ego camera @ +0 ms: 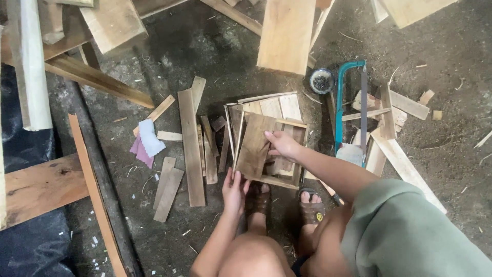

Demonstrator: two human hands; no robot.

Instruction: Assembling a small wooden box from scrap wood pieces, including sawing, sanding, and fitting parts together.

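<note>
A dark, flat wooden board [254,145] lies tilted over an open wooden box frame [287,180] on the dirt floor. My right hand [282,144] grips the board's right edge. My left hand [234,192] holds its lower left corner at the frame's near edge. Pale thin boards [279,107] lie across the far side of the frame. I squat, with my sandalled feet [310,209] just below the frame.
A teal-framed hacksaw [340,110] lies right of the frame, a small round tin [322,80] beyond it. Loose wood strips [190,146] and sandpaper scraps [147,141] lie to the left. Larger planks [286,33] and offcuts [400,159] ring the spot.
</note>
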